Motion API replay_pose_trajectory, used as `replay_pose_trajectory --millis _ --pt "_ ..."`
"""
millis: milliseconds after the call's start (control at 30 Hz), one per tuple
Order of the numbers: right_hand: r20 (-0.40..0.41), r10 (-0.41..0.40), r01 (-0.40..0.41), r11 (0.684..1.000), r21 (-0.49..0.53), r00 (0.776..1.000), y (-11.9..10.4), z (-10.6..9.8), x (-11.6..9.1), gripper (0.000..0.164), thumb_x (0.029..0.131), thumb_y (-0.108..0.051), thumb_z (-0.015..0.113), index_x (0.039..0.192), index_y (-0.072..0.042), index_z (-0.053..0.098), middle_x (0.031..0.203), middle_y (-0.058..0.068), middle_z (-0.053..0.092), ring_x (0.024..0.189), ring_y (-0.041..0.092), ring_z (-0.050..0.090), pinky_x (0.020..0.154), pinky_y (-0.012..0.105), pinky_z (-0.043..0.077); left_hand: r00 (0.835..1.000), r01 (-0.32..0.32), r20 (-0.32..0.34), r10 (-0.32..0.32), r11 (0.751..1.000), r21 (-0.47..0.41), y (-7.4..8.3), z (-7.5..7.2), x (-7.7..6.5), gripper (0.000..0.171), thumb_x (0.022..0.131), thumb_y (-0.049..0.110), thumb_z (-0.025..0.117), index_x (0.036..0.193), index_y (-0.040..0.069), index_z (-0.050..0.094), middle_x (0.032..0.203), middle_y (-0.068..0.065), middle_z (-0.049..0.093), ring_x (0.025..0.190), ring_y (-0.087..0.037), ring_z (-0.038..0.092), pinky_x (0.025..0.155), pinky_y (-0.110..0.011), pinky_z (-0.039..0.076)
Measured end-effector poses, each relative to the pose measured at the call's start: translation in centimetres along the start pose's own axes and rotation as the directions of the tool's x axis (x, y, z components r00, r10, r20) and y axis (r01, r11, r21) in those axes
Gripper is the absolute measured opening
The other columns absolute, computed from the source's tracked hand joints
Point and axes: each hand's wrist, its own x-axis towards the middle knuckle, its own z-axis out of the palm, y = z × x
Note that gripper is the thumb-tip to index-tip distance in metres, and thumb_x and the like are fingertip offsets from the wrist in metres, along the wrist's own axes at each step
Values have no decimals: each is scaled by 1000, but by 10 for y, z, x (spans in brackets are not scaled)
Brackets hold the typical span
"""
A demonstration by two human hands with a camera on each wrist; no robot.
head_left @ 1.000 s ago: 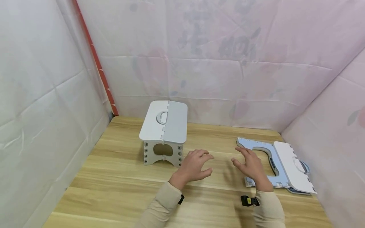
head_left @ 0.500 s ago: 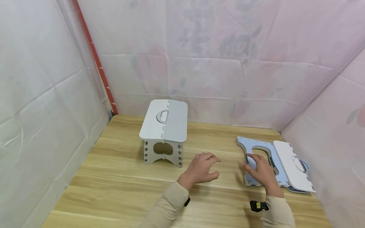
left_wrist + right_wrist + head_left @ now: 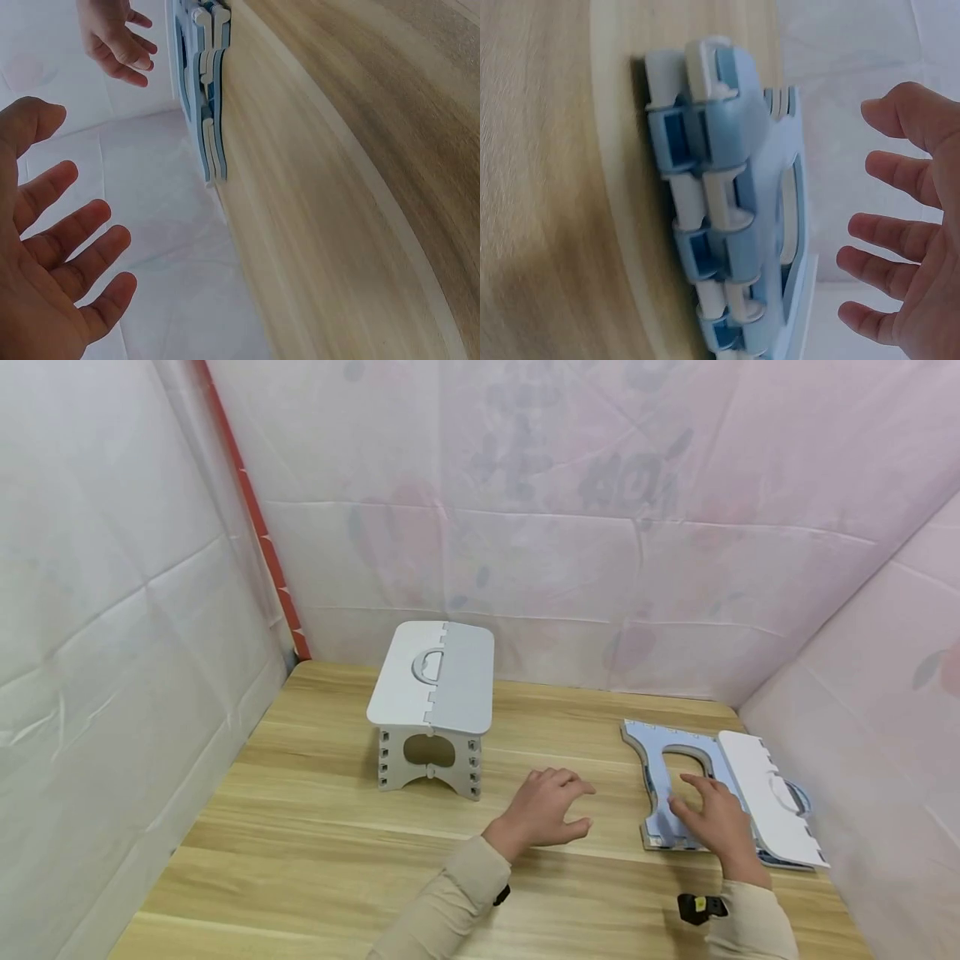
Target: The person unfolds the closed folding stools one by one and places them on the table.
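Note:
My right hand is above the blue-and-white folding stool, which lies folded nearly flat on the right of the table. Its fingers are spread and loosely bent, holding nothing. In the right wrist view the stool's hinged edge faces the hand, with a gap between them. My left hand hovers over the table between the two stools, palm turned to the right and fingers apart. Left of it, a white-and-grey folding stool stands unfolded on its legs, a carry handle in its top.
The wood-grain table is bordered by white sheeting on the left, back and right. A red strip runs down the back left corner. The flat stool's white seat panel lies close to the right sheet.
Both hands have moved to the right; the right hand went from the folded stool's left edge to over its middle. Neither stool has moved.

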Motion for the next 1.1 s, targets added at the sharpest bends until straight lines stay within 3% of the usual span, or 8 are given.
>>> replay_pose_trajectory --millis 233,533,733,1100 --pt "26 117 -116 993 -35 993 14 -1 1 59 88 -38 60 127 5 47 124 38 38 102 60 38 66 72 32 998 41 52 -40 999 -19 6 7 6 37 83 40 61 117 25 63 109 8 59 99 -9 54 78 -24 39" --pt "34 228 -226 972 -60 973 28 -7 -5 59 89 -34 58 129 7 42 124 40 34 101 62 34 66 72 30 991 71 119 -67 997 -23 17 15 12 39 83 42 60 118 27 62 110 10 58 100 -8 53 75 -22 37" --pt "34 333 -331 942 -56 942 41 -10 -6 62 88 -34 57 130 8 39 125 42 30 104 64 29 71 72 27 992 50 113 -50 999 3 22 21 15 39 82 44 60 118 27 63 107 11 59 98 -7 54 71 -20 35" --pt "65 486 -483 874 -58 872 63 -13 -8 74 87 -44 55 134 9 32 129 43 20 111 65 22 78 73 23 984 65 162 -69 998 27 27 31 23 42 83 47 59 121 29 60 110 12 58 100 -6 53 74 -21 35"
